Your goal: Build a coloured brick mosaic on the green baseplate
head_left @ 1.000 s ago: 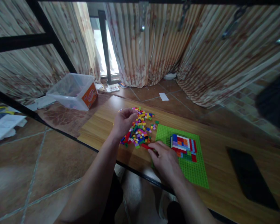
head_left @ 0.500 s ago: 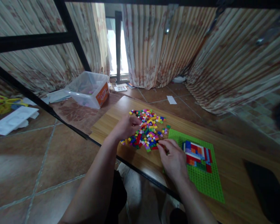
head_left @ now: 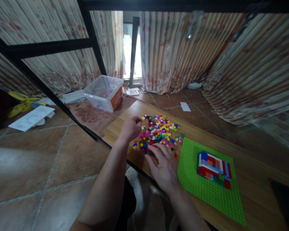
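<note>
A heap of small loose building bricks in many colours lies on the wooden tabletop. At its left edge is my left hand, fingers curled together; whatever they may hold is hidden. My right hand reaches over the near side of the heap with fingers spread, the fingertips among the bricks. Right of that hand lies a green baseplate. On it stands a low block of joined bricks in red, blue, white, orange and green.
The narrow wooden table has a dark near edge. Behind it a clear plastic box with an orange label sits on a brown mat. A dark flat object lies at the table's right. Black metal bars cross the upper left.
My right hand has moved left along the near side of the bricks, and its fingers have spread. My left hand has drawn slightly left of the heap. The view has shifted.
</note>
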Action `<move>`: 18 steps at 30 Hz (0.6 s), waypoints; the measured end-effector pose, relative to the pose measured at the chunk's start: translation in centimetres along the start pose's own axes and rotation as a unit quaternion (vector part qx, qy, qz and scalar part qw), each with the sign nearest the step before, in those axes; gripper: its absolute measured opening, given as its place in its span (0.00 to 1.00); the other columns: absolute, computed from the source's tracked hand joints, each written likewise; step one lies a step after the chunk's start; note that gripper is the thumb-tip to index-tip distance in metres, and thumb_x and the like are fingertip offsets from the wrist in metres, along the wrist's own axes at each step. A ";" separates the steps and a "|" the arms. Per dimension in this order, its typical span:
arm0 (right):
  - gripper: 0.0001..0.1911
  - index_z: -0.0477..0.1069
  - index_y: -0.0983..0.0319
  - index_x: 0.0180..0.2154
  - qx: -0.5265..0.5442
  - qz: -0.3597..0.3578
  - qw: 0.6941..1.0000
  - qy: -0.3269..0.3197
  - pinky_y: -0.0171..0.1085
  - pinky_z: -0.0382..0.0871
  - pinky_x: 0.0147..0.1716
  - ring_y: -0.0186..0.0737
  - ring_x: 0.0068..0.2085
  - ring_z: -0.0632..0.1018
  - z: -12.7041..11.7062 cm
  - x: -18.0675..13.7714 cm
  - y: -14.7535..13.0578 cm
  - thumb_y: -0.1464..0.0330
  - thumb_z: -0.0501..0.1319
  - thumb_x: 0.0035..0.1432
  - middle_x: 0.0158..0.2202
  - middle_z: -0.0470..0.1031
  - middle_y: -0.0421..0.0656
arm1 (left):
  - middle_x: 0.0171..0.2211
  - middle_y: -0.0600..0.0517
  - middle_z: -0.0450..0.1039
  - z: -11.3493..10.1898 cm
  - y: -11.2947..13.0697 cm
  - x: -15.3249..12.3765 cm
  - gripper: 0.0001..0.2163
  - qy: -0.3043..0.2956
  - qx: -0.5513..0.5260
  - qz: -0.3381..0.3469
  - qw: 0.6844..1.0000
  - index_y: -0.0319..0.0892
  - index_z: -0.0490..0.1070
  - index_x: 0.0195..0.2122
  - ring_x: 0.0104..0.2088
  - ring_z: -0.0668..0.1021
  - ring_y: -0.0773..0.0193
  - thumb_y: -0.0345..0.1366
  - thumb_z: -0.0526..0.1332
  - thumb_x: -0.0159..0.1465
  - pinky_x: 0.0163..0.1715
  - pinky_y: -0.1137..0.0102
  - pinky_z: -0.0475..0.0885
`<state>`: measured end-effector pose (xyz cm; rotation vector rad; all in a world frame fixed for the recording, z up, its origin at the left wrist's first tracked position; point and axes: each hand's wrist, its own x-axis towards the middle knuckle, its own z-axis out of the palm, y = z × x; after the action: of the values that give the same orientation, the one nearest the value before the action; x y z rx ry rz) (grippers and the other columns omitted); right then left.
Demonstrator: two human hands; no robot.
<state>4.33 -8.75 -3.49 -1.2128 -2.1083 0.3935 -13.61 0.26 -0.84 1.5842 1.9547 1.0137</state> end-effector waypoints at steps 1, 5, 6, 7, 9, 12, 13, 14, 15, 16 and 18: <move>0.15 0.72 0.57 0.50 -0.010 -0.014 1.000 -0.007 0.49 0.65 0.51 0.49 0.51 0.71 0.6 0.3 -0.5 0.65 0.59 0.62 0.50 0.74 0.46 | 0.28 0.48 0.78 0.0 0.0 0.0 0.09 0.008 -0.006 -0.003 1.000 0.38 0.79 0.32 0.27 0.74 0.63 0.30 0.58 0.55 0.28 0.71 0.65; 0.18 0.70 0.57 0.53 -0.036 -0.045 0.998 -0.037 0.52 0.61 0.53 0.53 0.55 0.66 2.8 1.7 -1.8 0.67 0.59 0.61 0.56 0.71 0.47 | 0.29 0.47 0.78 -0.1 0.0 0.2 0.09 0.016 -0.017 -0.009 1.000 0.38 0.79 0.31 0.28 0.74 0.63 0.32 0.58 0.56 0.27 0.72 0.65; 0.19 0.70 0.57 0.54 -0.040 -0.049 0.997 -0.044 0.53 0.60 0.53 0.53 0.56 0.65 3.3 2.0 -2.0 0.68 0.58 0.61 0.56 0.71 0.47 | 0.29 0.47 0.78 -0.2 0.0 0.2 0.09 0.015 -0.018 -0.009 1.000 0.38 0.79 0.31 0.28 0.74 0.64 0.33 0.58 0.57 0.27 0.72 0.65; 0.18 0.70 0.57 0.53 -0.041 -0.051 0.997 -0.048 0.53 0.60 0.53 0.54 0.56 0.65 3.7 2.2 -2.1 0.68 0.58 0.61 0.55 0.71 0.47 | 0.28 0.48 0.78 -0.3 0.0 0.2 0.09 0.013 -0.019 -0.008 1.000 0.38 0.78 0.31 0.28 0.74 0.64 0.33 0.58 0.57 0.27 0.72 0.64; 0.17 0.72 0.56 0.51 -0.038 -0.051 0.997 -0.050 0.53 0.58 0.53 0.53 0.56 0.65 4.3 2.5 -2.1 0.70 0.58 0.61 0.52 0.74 0.46 | 0.28 0.48 0.77 -0.5 0.0 0.2 0.09 0.011 -0.019 -0.008 1.000 0.37 0.78 0.30 0.27 0.73 0.65 0.33 0.58 0.57 0.27 0.72 0.64; 0.14 0.74 0.55 0.47 -0.015 -0.045 0.998 -0.035 0.52 0.57 0.54 0.51 0.55 0.66 4.4 2.7 -2.0 0.71 0.58 0.61 0.48 0.77 0.43 | 0.28 0.49 0.77 -0.7 -0.1 0.3 0.09 0.005 -0.023 -0.009 1.000 0.37 0.78 0.31 0.27 0.73 0.66 0.33 0.58 0.57 0.27 0.73 0.64; 0.13 0.75 0.55 0.46 -0.002 -0.036 0.999 -0.022 0.51 0.57 0.55 0.49 0.54 0.67 4.2 2.8 -1.9 0.72 0.57 0.62 0.46 0.78 0.42 | 0.28 0.49 0.77 -0.7 -0.1 0.3 0.09 0.001 -0.028 -0.009 1.000 0.37 0.78 0.31 0.27 0.73 0.66 0.33 0.58 0.57 0.27 0.73 0.64; 0.13 0.75 0.55 0.46 0.012 -0.023 1.000 -0.005 0.50 0.58 0.55 0.48 0.53 0.68 3.8 2.8 -1.7 0.72 0.56 0.63 0.45 0.79 0.42 | 0.28 0.49 0.77 -0.7 -0.1 0.3 0.09 -0.003 -0.037 -0.009 0.999 0.37 0.78 0.31 0.28 0.73 0.66 0.33 0.58 0.57 0.27 0.73 0.64; 0.13 0.76 0.56 0.45 0.028 -0.006 0.999 0.018 0.49 0.59 0.54 0.47 0.52 0.69 3.4 2.9 -1.6 0.72 0.56 0.63 0.44 0.79 0.42 | 0.27 0.50 0.76 -0.7 -0.1 0.3 0.09 -0.008 -0.049 -0.008 0.999 0.36 0.78 0.31 0.28 0.73 0.66 0.33 0.58 0.56 0.27 0.73 0.63; 0.12 0.76 0.56 0.44 0.048 0.013 0.998 0.044 0.48 0.61 0.53 0.47 0.51 0.70 2.9 2.9 -1.4 0.71 0.56 0.63 0.43 0.79 0.43 | 0.26 0.50 0.76 -0.7 0.1 0.2 0.09 -0.016 -0.064 -0.008 0.998 0.36 0.77 0.30 0.27 0.73 0.66 0.33 0.58 0.56 0.26 0.74 0.63; 0.11 0.77 0.56 0.43 0.105 0.059 0.988 0.096 0.46 0.64 0.51 0.45 0.49 0.72 1.9 2.9 -0.9 0.68 0.58 0.62 0.42 0.80 0.43 | 0.24 0.52 0.73 -0.4 0.5 -0.1 0.08 -0.051 -0.109 -0.005 0.993 0.36 0.76 0.29 0.25 0.72 0.68 0.34 0.59 0.56 0.25 0.74 0.62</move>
<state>1.42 -6.65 -3.24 -1.2044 -1.7888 0.5160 -13.57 0.12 -0.24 1.4730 1.7181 1.0795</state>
